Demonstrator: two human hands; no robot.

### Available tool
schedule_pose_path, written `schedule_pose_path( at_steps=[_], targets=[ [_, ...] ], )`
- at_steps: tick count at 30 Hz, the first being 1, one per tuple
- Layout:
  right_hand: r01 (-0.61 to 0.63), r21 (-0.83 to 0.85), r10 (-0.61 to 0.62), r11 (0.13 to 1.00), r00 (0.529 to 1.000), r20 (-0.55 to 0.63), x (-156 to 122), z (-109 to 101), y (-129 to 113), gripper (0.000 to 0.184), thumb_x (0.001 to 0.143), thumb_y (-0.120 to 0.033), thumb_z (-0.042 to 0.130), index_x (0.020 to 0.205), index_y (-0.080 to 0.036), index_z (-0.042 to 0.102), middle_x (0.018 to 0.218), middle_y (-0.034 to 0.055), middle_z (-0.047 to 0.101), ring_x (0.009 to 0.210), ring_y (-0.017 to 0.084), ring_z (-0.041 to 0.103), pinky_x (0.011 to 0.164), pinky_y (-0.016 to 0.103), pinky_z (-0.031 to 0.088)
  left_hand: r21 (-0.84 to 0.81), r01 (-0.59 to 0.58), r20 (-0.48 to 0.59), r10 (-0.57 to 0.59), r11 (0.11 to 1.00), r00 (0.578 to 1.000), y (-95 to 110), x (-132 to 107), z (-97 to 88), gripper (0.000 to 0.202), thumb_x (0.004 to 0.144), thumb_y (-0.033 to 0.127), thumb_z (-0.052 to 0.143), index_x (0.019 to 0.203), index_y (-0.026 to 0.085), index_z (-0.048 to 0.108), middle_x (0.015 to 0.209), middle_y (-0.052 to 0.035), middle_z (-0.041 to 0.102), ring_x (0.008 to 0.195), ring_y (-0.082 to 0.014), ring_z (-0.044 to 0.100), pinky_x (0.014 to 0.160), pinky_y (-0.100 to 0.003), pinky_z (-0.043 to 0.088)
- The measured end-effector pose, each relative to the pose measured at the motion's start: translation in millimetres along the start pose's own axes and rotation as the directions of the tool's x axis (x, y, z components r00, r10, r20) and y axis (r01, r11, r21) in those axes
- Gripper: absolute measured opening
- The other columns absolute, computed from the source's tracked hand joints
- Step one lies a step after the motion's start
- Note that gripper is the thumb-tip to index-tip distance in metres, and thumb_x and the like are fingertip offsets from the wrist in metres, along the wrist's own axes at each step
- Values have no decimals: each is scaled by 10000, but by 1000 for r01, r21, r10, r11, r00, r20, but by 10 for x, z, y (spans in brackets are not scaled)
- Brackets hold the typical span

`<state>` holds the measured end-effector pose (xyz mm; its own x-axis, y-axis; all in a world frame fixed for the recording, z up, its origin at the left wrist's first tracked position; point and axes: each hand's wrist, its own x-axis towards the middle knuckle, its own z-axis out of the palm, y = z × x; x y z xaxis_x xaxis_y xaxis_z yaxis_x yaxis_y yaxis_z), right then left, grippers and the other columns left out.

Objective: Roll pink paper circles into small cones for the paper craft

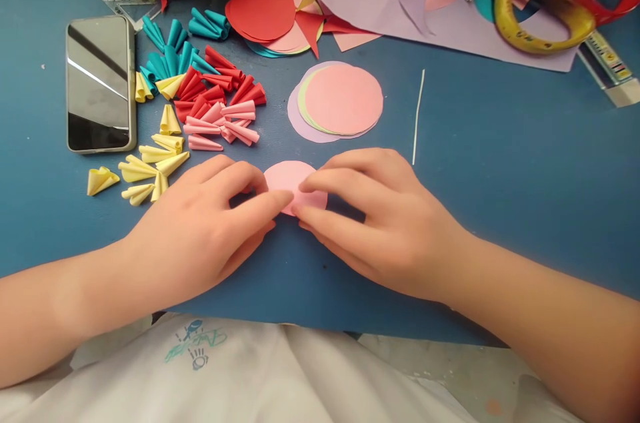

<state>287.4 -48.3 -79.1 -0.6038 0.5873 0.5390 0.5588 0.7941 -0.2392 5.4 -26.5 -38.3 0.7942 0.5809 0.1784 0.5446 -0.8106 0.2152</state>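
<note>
A pink paper circle (286, 175) lies between my hands near the front of the blue table. My left hand (210, 220) grips its left and lower edge, the thumb resting on top and the other fingers partly hidden. From the other side, my right hand (395, 226) pinches the lower right edge, its thumb and fingertips close to the left thumb. Just beyond is a small stack of paper circles (345, 100), pink on top with green and lilac below. Rolled pink paper cones (225, 124) lie past my left hand.
Several red cones (215, 83), teal cones (173, 53) and yellow cones (153, 163) spread beside a phone (100, 83). A thin white stick (419, 116) lies at right. Red circles (263, 10), lilac paper scraps (365, 3), yellow-handled scissors (545, 43) and a cutter (607, 63) line the back.
</note>
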Motion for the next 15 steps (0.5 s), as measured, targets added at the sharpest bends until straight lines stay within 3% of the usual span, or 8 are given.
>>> schedule_pose_path(
  at_steps=[4,8,12,15],
  targets=[
    [154,19,-155,988,985,71,25,-36,-1,227,1106,-56,728,1116,-267,810,1206,71,870,1172,289,801,1077,517,655,-35,-30,-31,29,999,999,-33,-10,11,193,1160,196,658,1115,193,846,1214,-115,838,1015,-253,771,925,-396,653],
    [175,103,-187,979,976,113,30,-62,73,188,1137,-157,743,1278,-265,803,1367,120,864,1284,317,807,1124,552,652,-178,-87,-44,80,980,996,-96,15,4,186,1152,138,671,1150,194,849,1228,-81,882,1058,-212,829,949,-321,663],
    [224,136,-234,965,971,59,39,-94,134,176,1109,-73,763,1102,-244,804,1242,87,887,1199,270,807,1095,519,649,-299,-80,-22,77,951,997,-143,33,1,190,1141,123,670,1177,188,845,1264,-78,900,1065,-199,861,957,-294,674],
    [259,113,-272,959,955,121,42,-108,130,239,1159,-78,691,1015,-240,792,1092,53,875,1067,232,775,931,441,629,-247,-92,-7,93,965,996,-151,28,-11,154,1145,167,674,1148,189,826,1324,-105,871,1094,-222,837,975,-333,670]
  ],
)
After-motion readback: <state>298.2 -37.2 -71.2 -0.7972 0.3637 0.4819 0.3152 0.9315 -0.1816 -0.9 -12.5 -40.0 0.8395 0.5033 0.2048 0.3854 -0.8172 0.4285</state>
